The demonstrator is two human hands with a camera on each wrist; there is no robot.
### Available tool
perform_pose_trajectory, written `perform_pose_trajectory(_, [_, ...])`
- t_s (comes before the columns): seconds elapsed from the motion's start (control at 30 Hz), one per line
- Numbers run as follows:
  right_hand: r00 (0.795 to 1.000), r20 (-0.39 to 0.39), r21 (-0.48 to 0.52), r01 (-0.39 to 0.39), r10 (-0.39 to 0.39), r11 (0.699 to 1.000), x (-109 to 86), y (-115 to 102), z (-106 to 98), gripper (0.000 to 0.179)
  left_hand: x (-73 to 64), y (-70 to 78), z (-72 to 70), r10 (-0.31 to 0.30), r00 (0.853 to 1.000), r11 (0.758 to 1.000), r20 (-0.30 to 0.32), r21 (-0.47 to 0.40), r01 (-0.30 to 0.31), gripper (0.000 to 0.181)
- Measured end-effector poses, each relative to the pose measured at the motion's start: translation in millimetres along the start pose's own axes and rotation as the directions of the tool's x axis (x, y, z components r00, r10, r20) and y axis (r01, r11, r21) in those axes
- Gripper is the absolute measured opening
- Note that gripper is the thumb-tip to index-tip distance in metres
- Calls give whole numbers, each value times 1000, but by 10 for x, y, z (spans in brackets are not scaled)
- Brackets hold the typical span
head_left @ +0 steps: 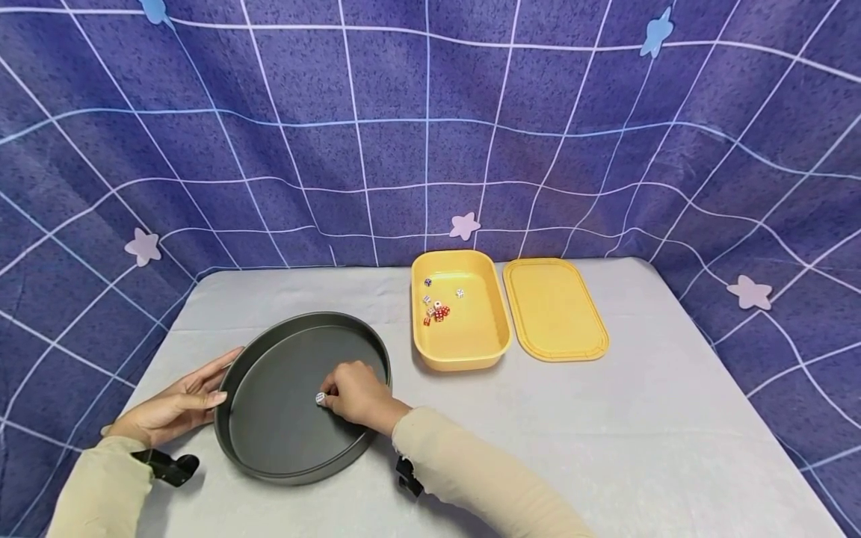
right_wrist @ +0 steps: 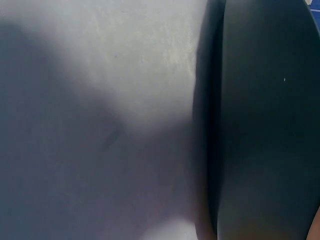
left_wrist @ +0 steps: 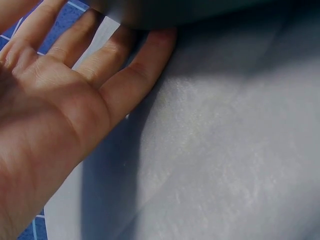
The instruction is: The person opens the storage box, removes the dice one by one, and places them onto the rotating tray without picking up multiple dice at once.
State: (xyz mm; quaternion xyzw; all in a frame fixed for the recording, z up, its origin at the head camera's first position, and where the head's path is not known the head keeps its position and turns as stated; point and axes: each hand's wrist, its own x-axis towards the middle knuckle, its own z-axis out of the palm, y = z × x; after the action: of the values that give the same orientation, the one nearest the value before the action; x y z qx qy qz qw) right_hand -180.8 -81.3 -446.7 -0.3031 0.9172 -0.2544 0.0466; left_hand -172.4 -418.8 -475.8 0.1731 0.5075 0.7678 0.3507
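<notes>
A round dark grey baking pan (head_left: pixel 289 418) sits at the left of the table. My left hand (head_left: pixel 178 407) holds its left side, thumb at the rim and the other fingers along the outer wall. In the left wrist view, the fingertips reach the underside of the pan's edge (left_wrist: pixel 165 12). Over the pan's inside, my right hand (head_left: pixel 356 392) pinches a small white die (head_left: pixel 321 399) with dark markings between thumb and fingers. The right wrist view shows mostly the pan's outer wall (right_wrist: pixel 270 120); the fingers and the die are out of sight there.
A yellow rectangular container (head_left: pixel 480 329) stands behind and to the right of the pan, with several red, white and dark dice (head_left: pixel 439 314) inside. Beside it lies a flat yellow lid (head_left: pixel 558 310). A blue gridded curtain (head_left: pixel 430 149) surrounds the grey-covered table (head_left: pixel 605 433).
</notes>
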Motion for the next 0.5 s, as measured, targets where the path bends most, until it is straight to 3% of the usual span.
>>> perform_pose_trajectory(0.23, [1000, 7, 23, -5, 5, 1000, -1, 4, -4, 9, -1, 9, 7, 3, 1000, 1000, 13, -9, -3, 72])
perform_pose_trajectory(0.5, [998, -48, 127, 52, -46, 991, 20, 45, -64, 12, -2, 22, 24, -8, 1000, 1000, 25, -16, 8, 72])
